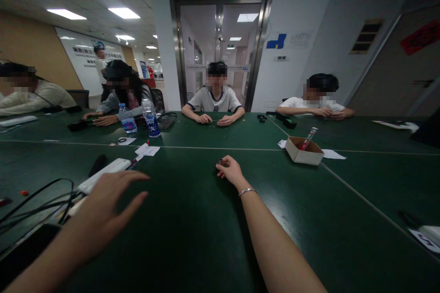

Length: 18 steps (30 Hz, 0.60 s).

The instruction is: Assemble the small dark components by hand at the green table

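- The right hand is pinched shut on a small shiny thing, with the thumb and fingertips close together around it.
- The small shiny thing is at the tips of those fingers, over the middle of the green table. It is too small to tell what it is.
- The right arm reaches forward and a bit to the left from the bottom of the view. A silver bracelet is around its wrist.
- The left hand is open and holds nothing. Its thumb and fingers are spread apart and point to the right.
- The left arm comes up from the bottom left corner. The hand is in front of a white box-like thing and near black wires; I cannot tell if it touches them.
- The two hands are well apart.
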### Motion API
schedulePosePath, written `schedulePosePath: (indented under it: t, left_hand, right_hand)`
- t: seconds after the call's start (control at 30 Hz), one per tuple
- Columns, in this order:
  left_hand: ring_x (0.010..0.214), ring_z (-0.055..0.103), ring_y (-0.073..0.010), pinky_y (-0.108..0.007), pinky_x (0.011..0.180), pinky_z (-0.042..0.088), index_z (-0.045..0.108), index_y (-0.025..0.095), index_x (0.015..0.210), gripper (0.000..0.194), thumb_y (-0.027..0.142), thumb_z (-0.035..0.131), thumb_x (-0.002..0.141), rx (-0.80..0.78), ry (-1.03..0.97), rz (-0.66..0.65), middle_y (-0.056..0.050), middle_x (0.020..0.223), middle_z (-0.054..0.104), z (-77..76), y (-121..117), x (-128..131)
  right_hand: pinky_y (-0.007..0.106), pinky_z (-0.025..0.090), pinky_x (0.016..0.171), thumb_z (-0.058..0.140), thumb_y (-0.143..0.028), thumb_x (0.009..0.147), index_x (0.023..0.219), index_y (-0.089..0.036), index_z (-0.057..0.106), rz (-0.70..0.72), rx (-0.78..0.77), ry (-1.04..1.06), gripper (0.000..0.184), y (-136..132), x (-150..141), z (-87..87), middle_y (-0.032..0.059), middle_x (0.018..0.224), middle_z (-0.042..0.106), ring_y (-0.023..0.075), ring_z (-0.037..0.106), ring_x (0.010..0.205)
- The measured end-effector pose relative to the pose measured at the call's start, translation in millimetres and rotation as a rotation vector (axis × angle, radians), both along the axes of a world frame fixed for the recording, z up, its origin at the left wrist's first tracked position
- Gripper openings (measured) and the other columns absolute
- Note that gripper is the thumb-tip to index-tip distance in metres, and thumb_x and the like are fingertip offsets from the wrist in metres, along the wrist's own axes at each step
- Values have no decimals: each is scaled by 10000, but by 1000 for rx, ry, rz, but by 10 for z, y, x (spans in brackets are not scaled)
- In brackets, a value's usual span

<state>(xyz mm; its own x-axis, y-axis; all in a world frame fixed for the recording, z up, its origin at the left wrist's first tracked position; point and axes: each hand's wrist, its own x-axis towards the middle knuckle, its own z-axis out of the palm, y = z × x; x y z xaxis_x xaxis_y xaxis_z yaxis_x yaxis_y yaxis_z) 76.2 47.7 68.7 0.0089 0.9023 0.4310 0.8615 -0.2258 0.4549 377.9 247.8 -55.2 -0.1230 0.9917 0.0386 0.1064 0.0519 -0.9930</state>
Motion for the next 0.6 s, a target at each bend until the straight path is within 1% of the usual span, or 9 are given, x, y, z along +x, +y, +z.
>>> schedulePosePath:
  t: [0.07, 0.13, 0.17, 0.23, 0.3, 0.37, 0.47, 0.53, 0.6]
  left_hand:
    - [1108, 527, -247, -459, 997, 424, 635, 367, 1070, 308, 520, 552, 816, -42, 75, -198, 40, 1136, 634, -75, 404, 387]
    - [1101, 533, -258, -427, 966, 447, 640, 298, 1085, 286, 405, 580, 827, -73, 67, -315, -30, 1142, 630, -213, 866, 822]
    - [1096, 538, -261, -422, 971, 444, 643, 272, 1077, 273, 366, 593, 827, -60, 40, -340, -50, 1133, 631, -299, 1087, 1026]
    - [1090, 546, -255, -410, 981, 440, 639, 240, 1077, 249, 295, 586, 841, -21, -63, -310, -69, 1129, 625, -493, 1454, 1365]
    - [1057, 566, -240, -390, 964, 453, 643, 209, 1065, 225, 255, 567, 858, -22, -201, -269, -83, 1104, 623, -694, 1688, 1595]
    - [1012, 589, -219, -362, 932, 475, 656, 202, 1026, 188, 242, 557, 871, -39, -341, -273, -79, 1053, 625, -882, 1791, 1723]
    - [971, 609, -192, -331, 898, 498, 657, 222, 1029, 184, 212, 566, 869, -42, -497, -281, -64, 1049, 613, -1090, 1798, 1773]
    - [985, 611, -184, -313, 887, 505, 650, 233, 1044, 205, 183, 566, 864, -39, -534, -294, -58, 1083, 598, -1157, 1777, 1750]
    - [992, 610, -182, -303, 872, 509, 646, 234, 1029, 203, 160, 561, 860, -38, -524, -307, -52, 1089, 593, -1175, 1767, 1711]
  right_hand:
    - [150, 470, 396, 717, -219, 729, 817, -180, 477, 17, 8, 9, 259, -18, -20, 6, 12, 842, 637, 122, 645, 524]
    - [152, 455, 377, 717, -224, 713, 799, -186, 458, 34, 31, 39, 275, -24, -38, 6, -3, 811, 624, 121, 632, 492]
    - [155, 445, 364, 717, -227, 704, 793, -190, 450, 43, 47, 57, 283, -24, -46, 4, -17, 780, 610, 120, 621, 471]
    - [161, 427, 341, 703, -219, 693, 789, -196, 443, 54, 78, 88, 279, -19, -57, 2, -46, 711, 572, 124, 603, 437]
    - [168, 426, 335, 668, -193, 694, 793, -199, 447, 41, 98, 93, 242, -10, -62, -1, -63, 662, 551, 125, 588, 418]
    - [169, 433, 343, 621, -155, 700, 777, -200, 447, 8, 107, 71, 194, 0, -63, -7, -63, 637, 562, 117, 572, 407]
    - [160, 433, 355, 568, -108, 707, 738, -201, 443, -30, 110, 31, 159, 20, -63, -29, -64, 606, 578, 103, 550, 402]
    - [157, 442, 364, 568, -87, 704, 755, -198, 466, -26, 101, 27, 159, 36, -65, -46, -63, 617, 589, 103, 558, 416]
    - [161, 461, 377, 595, -64, 697, 808, -187, 519, -3, 76, 19, 182, 46, -65, -53, -44, 666, 619, 104, 572, 436]
